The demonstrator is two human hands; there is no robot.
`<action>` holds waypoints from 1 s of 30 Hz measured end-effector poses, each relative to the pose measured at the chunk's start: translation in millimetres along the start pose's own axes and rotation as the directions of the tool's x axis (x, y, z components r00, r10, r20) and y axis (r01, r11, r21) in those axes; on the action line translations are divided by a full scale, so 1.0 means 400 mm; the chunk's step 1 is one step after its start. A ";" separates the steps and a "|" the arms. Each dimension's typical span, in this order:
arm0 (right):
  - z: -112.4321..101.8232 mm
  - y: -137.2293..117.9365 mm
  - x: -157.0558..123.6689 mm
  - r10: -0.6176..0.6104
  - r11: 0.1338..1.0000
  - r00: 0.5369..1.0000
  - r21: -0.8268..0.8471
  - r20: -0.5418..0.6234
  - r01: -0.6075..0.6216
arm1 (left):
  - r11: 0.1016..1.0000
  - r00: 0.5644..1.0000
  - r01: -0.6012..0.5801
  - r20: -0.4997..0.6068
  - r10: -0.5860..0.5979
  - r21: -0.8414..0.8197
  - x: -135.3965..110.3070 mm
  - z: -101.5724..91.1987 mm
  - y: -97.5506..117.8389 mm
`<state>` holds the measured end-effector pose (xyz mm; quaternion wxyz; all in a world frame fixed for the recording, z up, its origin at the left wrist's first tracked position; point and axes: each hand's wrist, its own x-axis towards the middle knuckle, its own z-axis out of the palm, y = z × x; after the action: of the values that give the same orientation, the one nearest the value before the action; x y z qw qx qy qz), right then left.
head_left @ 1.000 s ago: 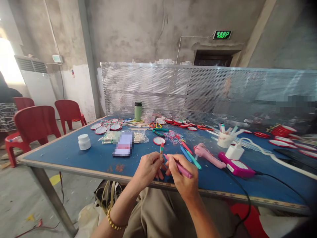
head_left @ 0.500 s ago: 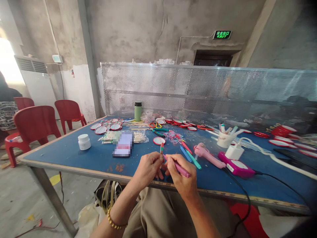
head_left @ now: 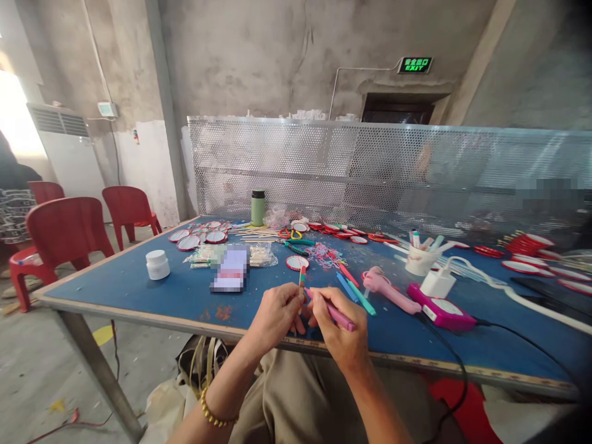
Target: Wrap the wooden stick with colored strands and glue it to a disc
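Note:
Pinched in my left hand is a small flat wooden stick, upright, with red and green bands of colour at its upper end. My right hand grips a pink marker pen, its tip against or very close to the stick just below the bands; the exact contact is too small to tell. Just behind the stick lies a small round white disc with a red rim. Blue and green marker pens rest to the right of my hands, with a red one behind them.
A pink glue gun, a magenta box with cables and a cup of pens stand at right. A phone, white jar and green bottle are at left and back. Pliers and red-rimmed discs lie behind.

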<state>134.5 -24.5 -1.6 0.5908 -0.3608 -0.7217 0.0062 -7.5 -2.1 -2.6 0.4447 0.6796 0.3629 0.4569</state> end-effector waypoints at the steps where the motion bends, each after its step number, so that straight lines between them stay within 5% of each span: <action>1: 0.000 0.001 0.000 0.000 1.000 1.000 -0.001 -0.001 0.000 | 1.000 1.000 0.000 0.002 0.000 0.000 0.001 0.000 -0.001; 30: -0.001 0.004 -0.007 -0.044 0.999 0.999 -0.017 -0.020 0.044 | 1.000 1.000 -0.010 -0.010 0.010 -0.006 0.000 0.004 0.001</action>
<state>135.9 -24.9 -4.7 0.5949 -0.3499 -0.7235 -0.0166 -5.8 -2.7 -2.7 0.4425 0.6777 0.3604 0.4637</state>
